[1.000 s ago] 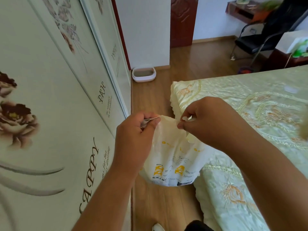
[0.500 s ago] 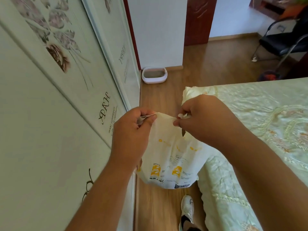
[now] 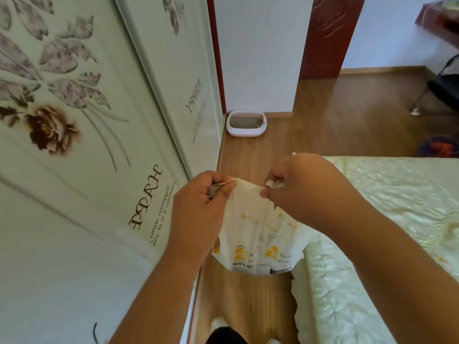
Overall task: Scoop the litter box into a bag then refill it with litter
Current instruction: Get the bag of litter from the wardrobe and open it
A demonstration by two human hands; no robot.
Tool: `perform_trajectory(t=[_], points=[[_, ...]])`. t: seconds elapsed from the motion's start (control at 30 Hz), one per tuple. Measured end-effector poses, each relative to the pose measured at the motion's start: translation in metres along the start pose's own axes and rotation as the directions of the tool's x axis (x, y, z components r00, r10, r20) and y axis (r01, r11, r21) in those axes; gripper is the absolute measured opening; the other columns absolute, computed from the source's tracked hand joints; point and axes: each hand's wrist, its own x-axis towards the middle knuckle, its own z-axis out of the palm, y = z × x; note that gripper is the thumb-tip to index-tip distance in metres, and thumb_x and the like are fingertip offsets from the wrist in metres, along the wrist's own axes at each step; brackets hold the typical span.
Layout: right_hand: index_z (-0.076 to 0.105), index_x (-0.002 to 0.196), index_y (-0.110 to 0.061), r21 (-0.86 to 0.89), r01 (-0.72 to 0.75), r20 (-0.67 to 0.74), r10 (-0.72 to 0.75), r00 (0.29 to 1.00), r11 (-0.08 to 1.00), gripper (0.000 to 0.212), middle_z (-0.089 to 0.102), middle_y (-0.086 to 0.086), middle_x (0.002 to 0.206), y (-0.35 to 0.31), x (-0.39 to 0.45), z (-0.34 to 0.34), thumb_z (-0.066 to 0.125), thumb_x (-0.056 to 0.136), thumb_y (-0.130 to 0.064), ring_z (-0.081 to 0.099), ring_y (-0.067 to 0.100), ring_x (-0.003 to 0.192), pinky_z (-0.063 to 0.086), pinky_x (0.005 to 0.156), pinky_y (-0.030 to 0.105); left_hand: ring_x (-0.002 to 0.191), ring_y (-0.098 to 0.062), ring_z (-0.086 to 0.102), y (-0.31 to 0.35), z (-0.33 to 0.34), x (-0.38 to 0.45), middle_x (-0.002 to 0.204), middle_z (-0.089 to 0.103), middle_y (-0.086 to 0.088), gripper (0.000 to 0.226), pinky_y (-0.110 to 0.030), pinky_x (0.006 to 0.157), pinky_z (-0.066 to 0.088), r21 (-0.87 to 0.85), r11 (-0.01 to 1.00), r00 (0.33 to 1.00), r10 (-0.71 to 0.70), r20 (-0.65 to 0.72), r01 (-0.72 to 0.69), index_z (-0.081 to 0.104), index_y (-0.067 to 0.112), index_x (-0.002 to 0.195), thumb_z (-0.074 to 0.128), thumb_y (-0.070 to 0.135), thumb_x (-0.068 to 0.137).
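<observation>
1. The left hand [image 3: 198, 209] pinches the bag [image 3: 258, 234] rim at its left corner.
2. The right hand [image 3: 298, 187] pinches the opposite edge; the bag hangs between them, near.
3. The litter box [image 3: 246, 123] sits far off against the wall.
4. Risk: thin plastic may tear or slip if both pinches pull apart hard.

- Bright, even daylight fills the room.
- Shadows are soft and faint.
- Wide-angle distortion bends the edges.
- Right side shows motion blur.
</observation>
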Motion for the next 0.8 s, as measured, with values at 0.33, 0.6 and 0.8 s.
perform_trajectory(t=[0.33, 0.6, 0.8], points=[[0.072, 0.086, -0.025, -0.009, -0.077, -0.061, 0.076, 0.995, 0.997, 0.014, 0.066, -0.008, 0.076, 0.025, 0.138, -0.024, 0.069, 0.091, -0.038, 0.061, 0.008, 0.069, 0.047, 0.059, 0.023, 0.082, 0.002, 0.064, -0.022, 0.046, 0.148, 0.082, 0.069, 0.02, 0.01, -0.01, 0.066, 0.047, -0.045, 0.998, 0.997, 0.034, 0.067, -0.031, 0.071, 0.036, 0.091, 0.072, 0.028, 0.095], [0.075, 0.089, -0.026, 0.068, -0.171, -0.114, 0.178, 0.977, 0.983, 0.012, 0.069, -0.008, 0.077, 0.028, 0.245, -0.039, 0.071, 0.089, -0.037, 0.063, 0.007, 0.066, 0.044, 0.054, 0.019, 0.086, 0.005, 0.064, -0.044, 0.067, 0.28, 0.084, 0.07, 0.021, 0.008, -0.009, 0.07, 0.049, -0.032, 0.995, 0.979, 0.097, 0.177, -0.092, 0.07, 0.038, 0.091, 0.072, 0.031, 0.095], [0.075, 0.093, -0.026, 0.102, -0.199, -0.108, 0.209, 0.972, 0.975, 0.014, 0.07, -0.008, 0.077, 0.041, 0.31, -0.047, 0.069, 0.091, -0.038, 0.063, 0.005, 0.064, 0.043, 0.054, 0.019, 0.086, 0.011, 0.062, -0.05, 0.087, 0.352, 0.082, 0.067, 0.025, 0.016, -0.005, 0.072, 0.046, 0.017, 0.987, 0.965, 0.155, 0.213, -0.162, 0.065, 0.043, 0.088, 0.072, 0.03, 0.095]])
